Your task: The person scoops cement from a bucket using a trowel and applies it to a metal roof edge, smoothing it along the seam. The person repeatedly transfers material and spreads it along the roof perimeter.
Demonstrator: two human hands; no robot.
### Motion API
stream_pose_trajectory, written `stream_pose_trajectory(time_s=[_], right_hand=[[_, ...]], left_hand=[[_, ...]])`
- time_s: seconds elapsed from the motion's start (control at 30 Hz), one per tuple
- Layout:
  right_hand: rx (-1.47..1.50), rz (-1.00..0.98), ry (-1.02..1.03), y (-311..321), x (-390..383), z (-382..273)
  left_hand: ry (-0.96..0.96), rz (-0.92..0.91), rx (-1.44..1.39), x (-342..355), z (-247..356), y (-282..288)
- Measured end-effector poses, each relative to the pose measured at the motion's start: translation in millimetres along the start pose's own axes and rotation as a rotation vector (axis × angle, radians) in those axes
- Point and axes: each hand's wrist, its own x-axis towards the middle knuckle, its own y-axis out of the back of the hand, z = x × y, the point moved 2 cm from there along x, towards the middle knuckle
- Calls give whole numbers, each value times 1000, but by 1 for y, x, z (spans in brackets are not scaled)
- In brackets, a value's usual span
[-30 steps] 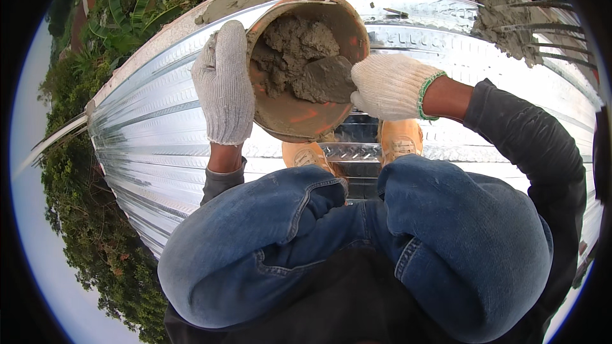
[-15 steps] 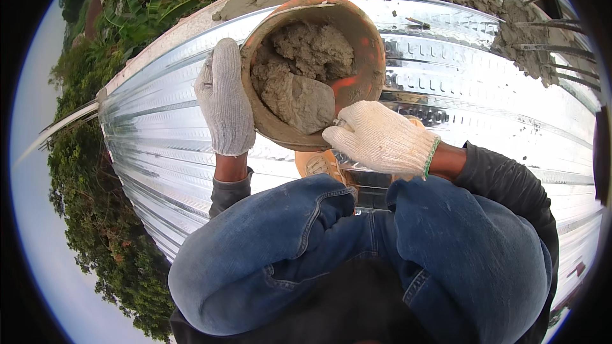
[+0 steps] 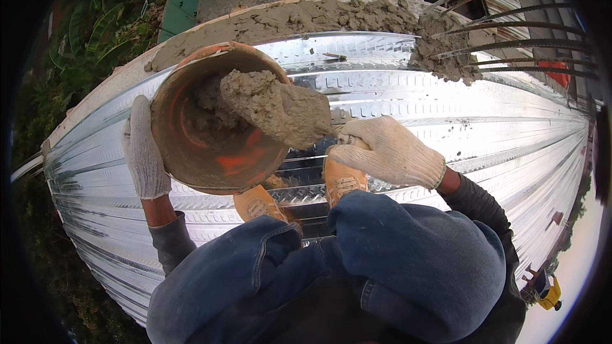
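My left hand (image 3: 145, 151), in a light knitted glove, holds the outer left side of an orange bucket (image 3: 237, 165) caked with grey mortar. The bucket's mouth is tilted toward me, and wet mortar (image 3: 213, 105) lies inside it. My right hand (image 3: 394, 154), gloved too, is closed around the handle of a trowel (image 3: 312, 118). A thick heap of mortar covers the blade, which reaches over the bucket's right rim. Part of the handle is hidden in my fingers.
Ribbed shiny metal decking (image 3: 395, 99) spreads around my tan shoes (image 3: 344, 181). A mortar-covered edge (image 3: 299, 19) curves along the far side. Bent rebar rods (image 3: 529, 44) stick out at the far right. A person in yellow (image 3: 549, 294) is at the lower right.
The trowel has lifted a heap of mortar out of the bucket toward the right rim. The bucket and my left hand sit farther left in view, and the view has turned.
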Motion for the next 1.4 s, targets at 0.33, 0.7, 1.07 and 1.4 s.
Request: stream_pose_trajectory(time_s=[0.33, 0.7, 1.07, 1.4], right_hand=[[-943, 747, -169, 131, 9, 116], [6, 689, -500, 120, 46, 177], [255, 228, -390, 68, 158, 112], [-709, 335, -347, 101, 150, 147]], left_hand=[[0, -34, -9, 8, -4, -8], [22, 77, 9, 1, -5, -4], [12, 4, 71, 1, 5, -16], [-37, -24, 158, -11, 6, -13]])
